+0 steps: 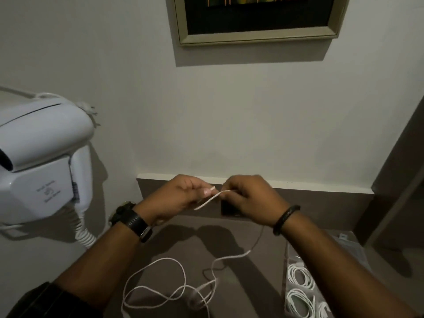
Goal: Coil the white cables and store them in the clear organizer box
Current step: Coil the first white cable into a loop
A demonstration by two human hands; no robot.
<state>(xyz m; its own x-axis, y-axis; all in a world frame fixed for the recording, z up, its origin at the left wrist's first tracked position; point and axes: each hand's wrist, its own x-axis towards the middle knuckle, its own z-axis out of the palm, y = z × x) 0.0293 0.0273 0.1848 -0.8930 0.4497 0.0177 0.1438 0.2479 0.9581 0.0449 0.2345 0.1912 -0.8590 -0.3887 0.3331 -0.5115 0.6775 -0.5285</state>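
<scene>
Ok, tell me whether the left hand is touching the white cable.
Touching. The head view shows the left hand pinching the white cable near its end, thumb pressed against it.

Cable [174,285]: white, looping over the dark top.
Counter [241,228]: dull brown-grey.
Wall [229,111]: plain off-white.
Hair dryer [43,154]: glossy white, with a white spiral cord.
Watch [132,220]: black strap.
Bracelet [285,219]: black.
Picture frame [254,37]: pale grey-green; the picture is mostly black with orange streaks.
Coiled cables [300,290]: white, inside the clear box [353,251].
</scene>
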